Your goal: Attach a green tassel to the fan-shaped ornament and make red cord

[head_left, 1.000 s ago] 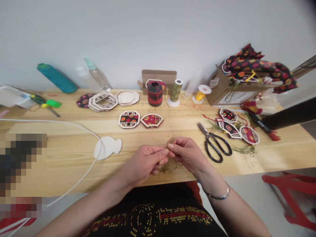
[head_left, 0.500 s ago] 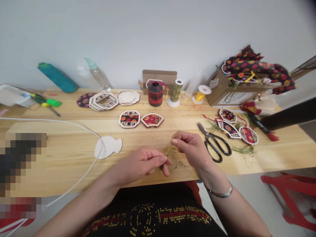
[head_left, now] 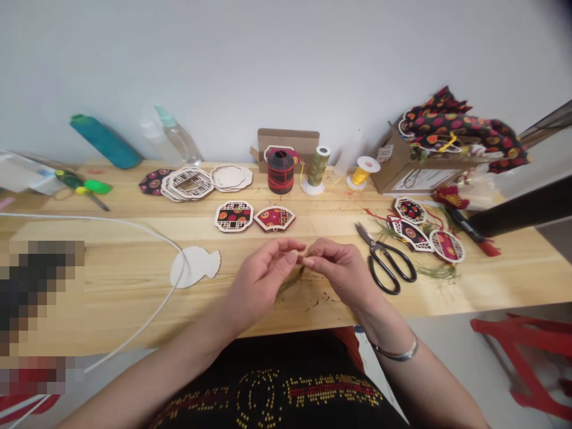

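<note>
Near the table's front edge, my left hand [head_left: 267,273] and my right hand [head_left: 340,269] meet at their fingertips. Both are closed in a pinch on a bundle of olive-green thread [head_left: 289,284], whose strands hang down behind my left fingers. The thread's upper end is mostly covered by the fingertips. Black-handled scissors [head_left: 385,257] lie just right of my right hand, blades pointing away and left. A fan-shaped ornament [head_left: 275,218] and an octagonal ornament [head_left: 234,215], both with patterned fabric, rest beyond my hands. Dark scraps [head_left: 322,301] are scattered below my right hand.
A white vase-shaped cutout [head_left: 195,266] lies left, crossed by a white cable [head_left: 154,229]. Spools of black-red cord [head_left: 280,173], green thread [head_left: 319,170] and yellow thread [head_left: 364,172] stand behind. At right are finished ornaments [head_left: 412,233], a cardboard box [head_left: 393,158] and a black pole [head_left: 522,205].
My left hand has moved up and right, and its fingertips now meet those of my right hand. The thread, formerly stretched between the hands, now hangs below them.
</note>
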### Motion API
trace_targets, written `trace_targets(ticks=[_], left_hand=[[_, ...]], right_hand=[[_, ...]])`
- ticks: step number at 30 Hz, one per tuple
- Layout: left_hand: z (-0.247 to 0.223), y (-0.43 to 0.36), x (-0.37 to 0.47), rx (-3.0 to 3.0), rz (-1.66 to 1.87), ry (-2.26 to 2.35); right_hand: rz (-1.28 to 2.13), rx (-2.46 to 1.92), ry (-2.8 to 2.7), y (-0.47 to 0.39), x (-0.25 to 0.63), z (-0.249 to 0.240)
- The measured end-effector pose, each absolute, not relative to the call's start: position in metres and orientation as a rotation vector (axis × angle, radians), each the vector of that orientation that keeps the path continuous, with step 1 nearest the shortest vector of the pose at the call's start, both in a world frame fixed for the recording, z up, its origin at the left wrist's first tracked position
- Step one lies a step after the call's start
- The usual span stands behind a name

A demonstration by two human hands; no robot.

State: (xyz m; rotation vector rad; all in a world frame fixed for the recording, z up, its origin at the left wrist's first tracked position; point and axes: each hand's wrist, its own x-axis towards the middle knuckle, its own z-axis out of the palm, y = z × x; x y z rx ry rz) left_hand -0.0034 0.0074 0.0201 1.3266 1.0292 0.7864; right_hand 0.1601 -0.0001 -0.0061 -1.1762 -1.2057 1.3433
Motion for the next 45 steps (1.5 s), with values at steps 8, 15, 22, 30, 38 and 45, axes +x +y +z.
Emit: trace_targets(ticks=[8,15,22,30,38,45], left_hand=[[0.0,0.006,0.005,0.976,0.67,0.916],[-0.001,0.007,0.006,0.698,0.623,0.827],[0.0,0.007,0.005,0.655,0.601,0.852],[0.0,0.007,0.005,0.681,0.573,0.926],[-0.003,0.008,0.003,0.632,0.612,1.018],[-0.005,0.009,0.003,0.607,0.661,1.043]], right_hand=[[1.343,-1.192,-1.174,-0.001,0.159,-0.009],[1.304,-1.224,-1.18,0.001,0.157,-0.016],[1.298,-1.236,-1.167,0.0,0.156,-0.02],[1.208,-1.308,-1.13,0.008,0.162,-0.021],[0.149,-1.914,-1.751,-0.013,0.217,-0.008],[-0.177,-2.226,-2.067,-0.042,0.255,-0.015]])
